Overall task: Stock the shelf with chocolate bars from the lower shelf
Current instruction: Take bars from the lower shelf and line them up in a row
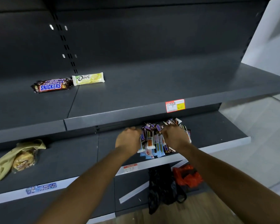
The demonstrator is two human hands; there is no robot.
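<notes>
My left hand [128, 140] and right hand [174, 137] curl round the sides of the bars [152, 143] heaped on the lower shelf [217, 131], right of centre, bunching them, I judge, to lift many at once to the upper shelf [152, 88].

Dim, shelves dark, brighter at right, wide-angle edge warp.

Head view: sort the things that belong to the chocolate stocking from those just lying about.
Job: pile of bars, held between left hand and right hand; Snickers bars and Dove bar on the upper shelf.
Lying about: gloves, snack packet, black bag, orange bag.
</notes>
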